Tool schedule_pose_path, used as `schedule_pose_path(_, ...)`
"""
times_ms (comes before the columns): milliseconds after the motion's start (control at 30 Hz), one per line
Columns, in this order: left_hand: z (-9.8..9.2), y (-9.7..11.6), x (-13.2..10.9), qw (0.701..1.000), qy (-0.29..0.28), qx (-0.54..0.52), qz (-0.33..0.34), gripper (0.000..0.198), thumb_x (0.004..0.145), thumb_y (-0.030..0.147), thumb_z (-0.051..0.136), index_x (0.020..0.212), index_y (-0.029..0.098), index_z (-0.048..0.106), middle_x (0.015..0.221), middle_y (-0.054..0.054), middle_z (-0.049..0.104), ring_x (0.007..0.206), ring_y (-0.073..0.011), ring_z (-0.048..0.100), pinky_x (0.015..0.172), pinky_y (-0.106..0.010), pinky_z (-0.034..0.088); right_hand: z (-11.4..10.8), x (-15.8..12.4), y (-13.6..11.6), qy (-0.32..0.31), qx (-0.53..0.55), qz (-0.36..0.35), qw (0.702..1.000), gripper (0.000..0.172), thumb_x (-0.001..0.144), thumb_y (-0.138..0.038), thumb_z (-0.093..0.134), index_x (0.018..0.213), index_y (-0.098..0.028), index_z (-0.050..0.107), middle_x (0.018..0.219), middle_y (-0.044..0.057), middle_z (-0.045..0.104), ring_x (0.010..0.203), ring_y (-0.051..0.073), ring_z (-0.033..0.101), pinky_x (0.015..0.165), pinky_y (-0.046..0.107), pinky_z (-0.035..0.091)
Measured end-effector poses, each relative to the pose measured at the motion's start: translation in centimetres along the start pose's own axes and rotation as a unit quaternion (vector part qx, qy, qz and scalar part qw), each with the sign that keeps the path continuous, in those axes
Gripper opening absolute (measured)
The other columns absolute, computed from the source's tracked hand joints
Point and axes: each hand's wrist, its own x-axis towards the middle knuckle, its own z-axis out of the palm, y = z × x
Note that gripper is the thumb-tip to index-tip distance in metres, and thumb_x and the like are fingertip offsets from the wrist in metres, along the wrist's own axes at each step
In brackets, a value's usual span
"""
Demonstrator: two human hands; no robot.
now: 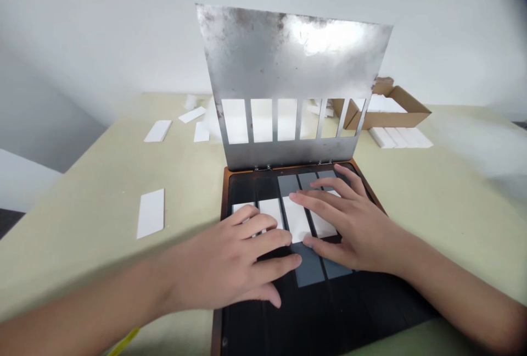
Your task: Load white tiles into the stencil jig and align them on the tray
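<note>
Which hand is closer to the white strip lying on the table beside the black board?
Left. The left hand sits to the right of the white strip; the right hand is farther right still.

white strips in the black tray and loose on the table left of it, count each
In the black tray, under the left hand and right hand: 4 white strips
On the table, left of the tray: 4 white strips
Total: 8

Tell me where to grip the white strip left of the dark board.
Pinch the white strip across its narrow width, midway along its long edges, coming from above with the left hand, the nearer one. It lies flat on the table, so lifting one edge first may help.
</note>
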Motion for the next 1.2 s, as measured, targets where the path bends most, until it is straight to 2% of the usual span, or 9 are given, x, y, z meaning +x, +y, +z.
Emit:
schedule_pose_path(167, 0.07, -0.09, -0.07, 1.000, -0.010, -0.009, 0.003, 0.046, 0.104, 0.056, 0.063, 0.135, 0.024, 0.069, 0.121, -0.006, 0.070, 0.109, -0.0262, 0.058, 0.098, -0.043, 0.036, -0.14, 0.13, -0.02, -0.003, 0.010, 0.008, 1.000, 0.064, 0.102, -0.049, 0.063, 0.159, -0.025, 0.046, 0.133, 0.006, 0.073, 0.135, 0.031, 0.053, 0.129, 0.063, 0.014)
schedule_pose_path(267, 0.16, -0.13, -0.13, 1.000, -0.013, -0.015, 0.004, 0.046, 0.105, 0.056, 0.060, 0.136, 0.023, 0.068, 0.124, -0.005, 0.069, 0.110, -0.0267, 0.058, 0.100, -0.043, 0.034, -0.13, 0.07, 0.15, 0.001, 0.022, 0.016, 1.000, 0.068, 0.100, -0.052, 0.066, 0.159, -0.026, 0.045, 0.137, 0.005, 0.070, 0.134, 0.029, 0.054, 0.129, 0.060, 0.016)
schedule_pose_path(567, 0.21, -0.16, -0.18, 1.000, -0.013, -0.024, -0.003, 0.046, 0.105, 0.056, 0.060, 0.137, 0.024, 0.068, 0.123, -0.005, 0.069, 0.111, -0.0270, 0.058, 0.099, -0.043, 0.033, 0.00, -0.14, 0.46, -0.009, 0.040, 0.027, 0.999, 0.071, 0.097, -0.048, 0.070, 0.160, -0.028, 0.043, 0.138, 0.005, 0.069, 0.135, 0.029, 0.052, 0.129, 0.060, 0.015)
schedule_pose_path(1200, 0.45, -0.19, -0.14, 1.000, 0.001, -0.024, -0.002, 0.046, 0.104, 0.057, 0.061, 0.135, 0.024, 0.069, 0.122, -0.005, 0.070, 0.108, -0.0269, 0.058, 0.099, -0.043, 0.033, -0.11, -0.13, 0.52, -0.014, 0.040, 0.031, 0.999, 0.070, 0.098, -0.051, 0.069, 0.159, -0.028, 0.044, 0.139, 0.004, 0.069, 0.135, 0.030, 0.050, 0.129, 0.058, 0.013)
